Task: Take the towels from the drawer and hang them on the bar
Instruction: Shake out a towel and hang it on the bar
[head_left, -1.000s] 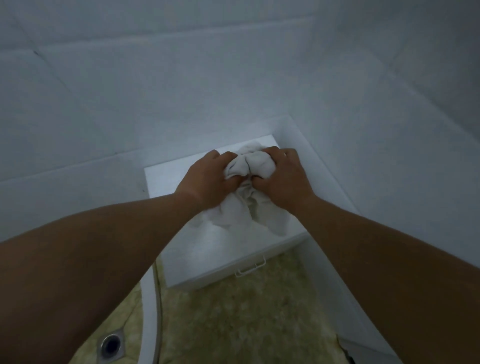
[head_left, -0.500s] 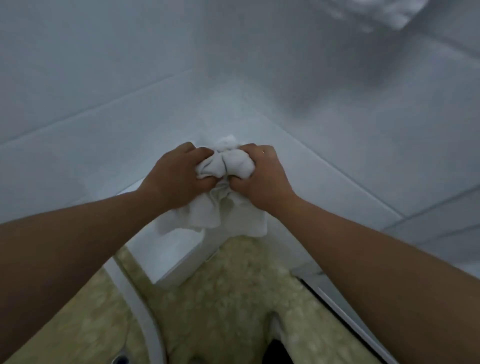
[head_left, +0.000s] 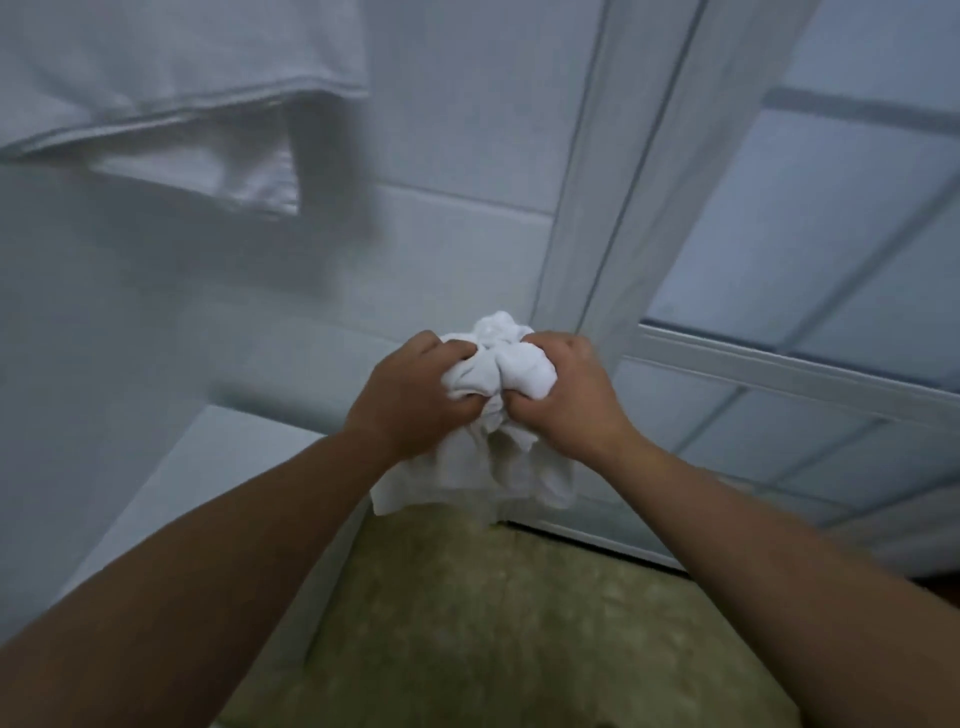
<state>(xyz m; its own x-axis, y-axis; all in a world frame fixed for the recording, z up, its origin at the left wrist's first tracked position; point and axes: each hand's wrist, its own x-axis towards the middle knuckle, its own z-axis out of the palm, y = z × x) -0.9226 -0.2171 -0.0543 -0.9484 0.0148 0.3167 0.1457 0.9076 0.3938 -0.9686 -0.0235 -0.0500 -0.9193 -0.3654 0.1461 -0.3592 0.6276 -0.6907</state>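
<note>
1. Before the tiled wall (head_left: 467, 130), both hands were raised in front of the person, side by side and nearly touching.
2. Left hand (head_left: 410, 400) was clenched tight on the left part of a crumpled white towel (head_left: 498, 374), fingers curled into the cloth.
3. Right hand (head_left: 566, 400) was clenched just as tight on the right part of the same towel, knuckles up.
4. Between the two fists the towel bunched into a knot that stood up above the knuckles; its loose end hung below the hands, over the edge of the floor (head_left: 519, 623).
5. The towel was held in the air, touching nothing but the hands.
6. Up at the top left, a second white cloth (head_left: 171, 67) hung flat against the wall, its hemmed lower edge showing; what it hung from lay outside the view, so I could not tell whether that was the bar.
7. To the right stood a pale frame (head_left: 613, 208) with panes of frosted glass (head_left: 805, 234), just beyond the right hand.
8. At lower left a white surface (head_left: 208, 467) ran along the wall; I could not tell what it was.
9. Both forearms were bare.
</note>
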